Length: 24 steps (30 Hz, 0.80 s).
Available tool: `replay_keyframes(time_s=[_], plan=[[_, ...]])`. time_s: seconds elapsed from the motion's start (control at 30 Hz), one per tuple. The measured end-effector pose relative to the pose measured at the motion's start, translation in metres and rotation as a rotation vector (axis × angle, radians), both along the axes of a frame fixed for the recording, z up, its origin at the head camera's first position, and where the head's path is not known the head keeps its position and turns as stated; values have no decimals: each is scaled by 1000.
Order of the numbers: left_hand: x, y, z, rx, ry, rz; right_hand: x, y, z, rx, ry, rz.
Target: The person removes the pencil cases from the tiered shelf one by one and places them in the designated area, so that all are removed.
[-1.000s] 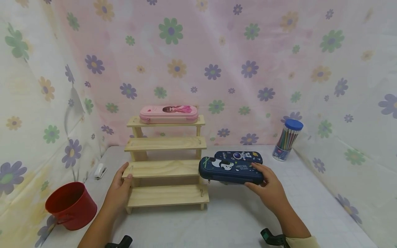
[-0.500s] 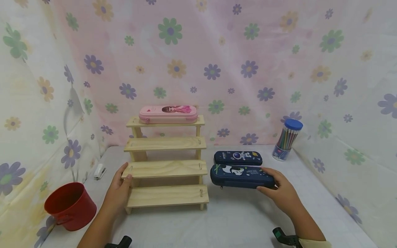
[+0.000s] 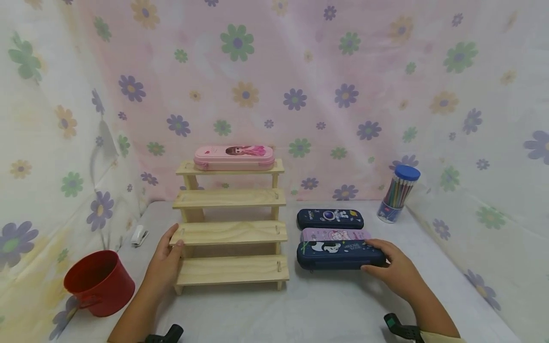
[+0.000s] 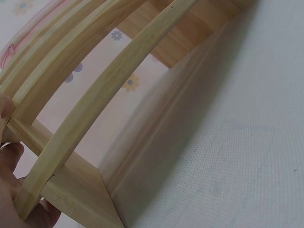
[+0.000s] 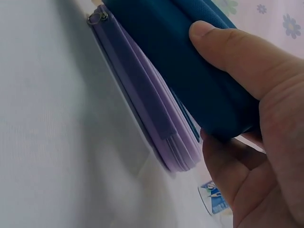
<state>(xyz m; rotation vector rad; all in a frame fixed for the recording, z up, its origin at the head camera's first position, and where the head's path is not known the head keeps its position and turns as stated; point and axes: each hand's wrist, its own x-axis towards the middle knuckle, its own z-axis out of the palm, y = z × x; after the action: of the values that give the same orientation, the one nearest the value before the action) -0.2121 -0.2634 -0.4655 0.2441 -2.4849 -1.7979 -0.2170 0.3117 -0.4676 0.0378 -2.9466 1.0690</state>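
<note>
My right hand (image 3: 394,267) grips the right end of a dark blue pencil case (image 3: 334,257) with a panda on its lid. In the right wrist view, the thumb presses one side of this case (image 5: 166,52), held just off a purple pencil case (image 5: 152,95). Behind it in the head view, that purple case (image 3: 330,234) is partly covered. Farther back lies a navy pencil case (image 3: 330,218) with an astronaut print. My left hand (image 3: 165,259) holds the left edge of a four-tier wooden stand (image 3: 231,232). A pink pencil case (image 3: 233,158) lies on its top tier.
At the left stands a red metal bucket (image 3: 99,283), with a small white stapler-like object (image 3: 139,236) behind it. A clear tub of pencils with a blue lid (image 3: 399,194) stands at the back right. Flowered cloth (image 3: 317,157) surrounds the white table (image 3: 317,305).
My right hand has moved the panda pencil case right and toward me, away from the stand. The purple case behind it has come into view. The left hand has stayed on the stand.
</note>
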Motion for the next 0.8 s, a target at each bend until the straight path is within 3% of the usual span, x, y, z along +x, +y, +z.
replay_keyframes(time_s=[0.3, 0.8], plan=[[0, 0, 1, -17, -11, 2, 4, 7, -4, 25, 19, 32], [0, 0, 2, -25, -6, 10, -4, 16, -17, 93, -157, -3]])
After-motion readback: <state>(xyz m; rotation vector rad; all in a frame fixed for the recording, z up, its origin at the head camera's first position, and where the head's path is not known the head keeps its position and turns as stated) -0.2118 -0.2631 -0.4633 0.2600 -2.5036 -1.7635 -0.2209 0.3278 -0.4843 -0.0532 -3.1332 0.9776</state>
